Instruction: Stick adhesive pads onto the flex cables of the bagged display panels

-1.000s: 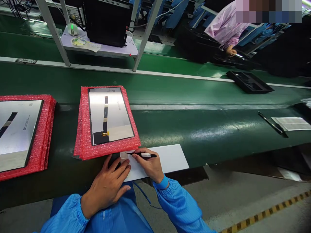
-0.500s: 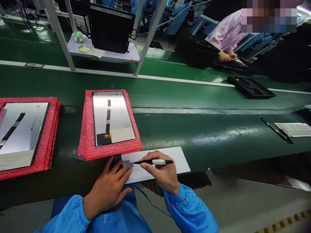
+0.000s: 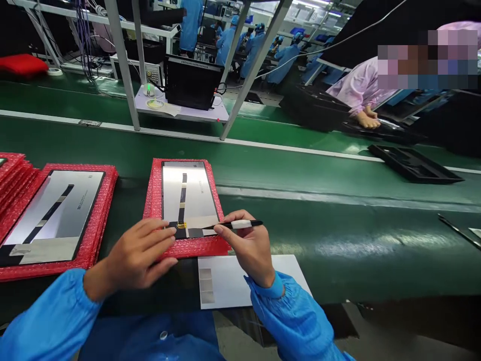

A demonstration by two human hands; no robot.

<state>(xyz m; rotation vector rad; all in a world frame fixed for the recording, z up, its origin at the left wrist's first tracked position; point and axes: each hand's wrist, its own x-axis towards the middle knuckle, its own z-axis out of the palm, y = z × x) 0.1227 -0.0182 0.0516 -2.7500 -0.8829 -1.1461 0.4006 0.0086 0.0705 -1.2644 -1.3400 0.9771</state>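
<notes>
My right hand (image 3: 250, 248) is closed around black tweezers with a white middle (image 3: 240, 225). Their tips reach a small grey sticker (image 3: 195, 232) at the lower edge of a display panel (image 3: 193, 203). The panel lies silvery side up on red bubble-wrap bags (image 3: 203, 248), with a dark flex cable (image 3: 183, 198) and a yellow-gold patch at its lower end. My left hand (image 3: 137, 253) holds nothing; its fingers are spread, the fingertips by the panel's lower left corner. Below, a white sheet (image 3: 259, 276) carries a column of grey stickers (image 3: 206, 287).
To the left, another display panel (image 3: 56, 215) lies on stacked red bags. A black tray (image 3: 413, 164) sits at the far right, and a dark slim tool (image 3: 458, 230) nearer. Beyond the bench, a monitor (image 3: 193, 82) stands on a shelf between metal posts; a co-worker's hands (image 3: 367, 119) handle something dark.
Both hands have gone from the white sheet up to the panel. The grey sticker now lies at the panel's lower edge with the tweezers. The camera view has shifted.
</notes>
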